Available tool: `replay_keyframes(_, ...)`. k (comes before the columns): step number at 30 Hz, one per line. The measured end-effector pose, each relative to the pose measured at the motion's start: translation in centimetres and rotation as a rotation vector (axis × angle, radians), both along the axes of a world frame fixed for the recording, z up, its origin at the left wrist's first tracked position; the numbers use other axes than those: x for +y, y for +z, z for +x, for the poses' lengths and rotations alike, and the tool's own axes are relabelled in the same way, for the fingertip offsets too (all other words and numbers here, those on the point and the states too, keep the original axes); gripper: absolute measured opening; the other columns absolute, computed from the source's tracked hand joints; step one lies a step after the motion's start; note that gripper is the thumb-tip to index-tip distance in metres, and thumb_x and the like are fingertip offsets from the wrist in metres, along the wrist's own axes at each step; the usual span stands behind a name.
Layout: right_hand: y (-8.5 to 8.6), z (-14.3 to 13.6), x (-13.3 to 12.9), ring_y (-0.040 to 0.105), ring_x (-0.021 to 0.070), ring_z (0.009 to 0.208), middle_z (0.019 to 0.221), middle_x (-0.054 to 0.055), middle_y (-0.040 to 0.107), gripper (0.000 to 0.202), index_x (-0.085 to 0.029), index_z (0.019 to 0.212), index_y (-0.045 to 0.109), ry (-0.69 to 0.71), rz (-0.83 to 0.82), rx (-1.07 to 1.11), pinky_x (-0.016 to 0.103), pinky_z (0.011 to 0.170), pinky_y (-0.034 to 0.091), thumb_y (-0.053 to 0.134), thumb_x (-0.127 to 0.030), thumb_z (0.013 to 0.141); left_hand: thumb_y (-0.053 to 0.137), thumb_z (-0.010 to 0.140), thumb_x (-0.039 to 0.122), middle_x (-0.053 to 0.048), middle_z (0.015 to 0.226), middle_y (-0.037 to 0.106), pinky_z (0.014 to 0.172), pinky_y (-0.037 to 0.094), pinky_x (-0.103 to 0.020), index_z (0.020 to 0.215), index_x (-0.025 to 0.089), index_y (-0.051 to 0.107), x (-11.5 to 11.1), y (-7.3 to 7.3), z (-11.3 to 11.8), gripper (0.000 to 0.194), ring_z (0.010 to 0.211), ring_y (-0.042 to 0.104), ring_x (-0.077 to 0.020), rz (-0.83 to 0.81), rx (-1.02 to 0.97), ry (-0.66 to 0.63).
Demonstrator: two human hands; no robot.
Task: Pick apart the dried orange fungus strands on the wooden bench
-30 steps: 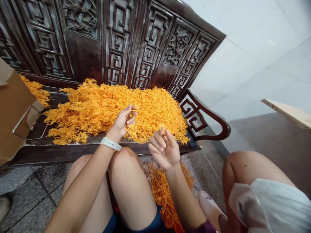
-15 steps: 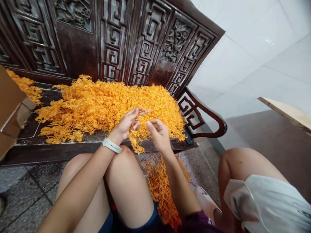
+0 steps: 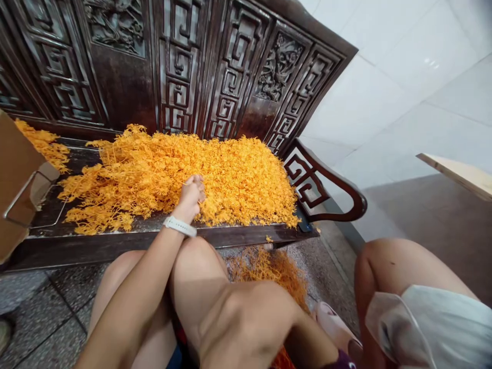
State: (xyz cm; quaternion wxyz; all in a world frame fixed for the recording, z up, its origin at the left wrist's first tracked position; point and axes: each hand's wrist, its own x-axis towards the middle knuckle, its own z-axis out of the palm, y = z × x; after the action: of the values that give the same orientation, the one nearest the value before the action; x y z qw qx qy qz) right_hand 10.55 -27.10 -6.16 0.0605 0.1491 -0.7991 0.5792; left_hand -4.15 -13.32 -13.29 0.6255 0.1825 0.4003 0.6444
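My left hand (image 3: 192, 195), with a pale watch band on its wrist, is closed at the front of a big heap of orange branching sprigs (image 3: 246, 174). A small orange sprig (image 3: 209, 209) sticks out at its fingers, in front of the heap; the grip itself is partly hidden. Low and close to the camera, my right hand (image 3: 249, 318) is over my right thigh with its back toward me. Motion smears it and its fingers are hidden, so I cannot tell what it holds.
The heap lies on a dark carved wooden bench (image 3: 115, 246) with a curved armrest (image 3: 346, 205). A cardboard box (image 3: 23, 184) with a wire handle stands left. Darker orange strands (image 3: 269, 271) lie below the bench. Another person's leg (image 3: 407, 266) is at right, near a wooden board (image 3: 457, 171).
My right hand has left my left hand and come back toward me, low in the view. My left hand has shifted slightly left and its fingers have curled closed.
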Motion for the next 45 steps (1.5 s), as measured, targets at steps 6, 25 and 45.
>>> replay_keyframes(6, 2.4, 1.2, 2.1, 0.035, 0.0094, 0.05, 0.063, -0.007, 0.051, 0.027, -0.028, 0.109, 0.073, -0.691, -0.821, 0.291, 0.018, 0.047, 0.037, 0.06, -0.051, 0.102, 0.047, 0.109, 0.02, 0.011, 0.053, 0.033, 0.037, 0.022, -0.016, 0.09, 0.017, 0.057, -0.1, 0.7, -1.8, 0.021, 0.034, 0.024, -0.0027, 0.092, -0.246, -0.11)
replay_keyframes(25, -3.9, 2.5, 4.8, 0.041, 0.0051, 0.048, 0.067, -0.008, 0.052, 0.037, -0.022, 0.088, 0.056, -1.618, -0.593, 0.072, 0.02, 0.045, 0.033, 0.085, -0.044, 0.082, 0.083, 0.086, 0.045, 0.004, 0.071, 0.056, 0.04, 0.031, -0.016, 0.092, 0.019, 0.064, -3.6, 1.9, 1.0, 0.033, 0.048, 0.047, -0.0055, 0.458, -0.075, -0.576)
replay_keyframes(45, -1.5, 8.7, 5.1, 0.037, 0.0116, 0.055, 0.067, -0.003, 0.046, 0.034, -0.025, 0.082, 0.063, -1.86, -0.178, 0.356, 0.026, 0.052, 0.035, 0.072, -0.057, 0.092, 0.068, 0.091, 0.054, 0.003, 0.039, 0.039, 0.042, 0.017, -0.02, 0.061, 0.017, 0.069, -4.0, 1.3, 3.6, 0.047, 0.037, 0.027, -0.0068, 0.452, 0.379, -0.513)
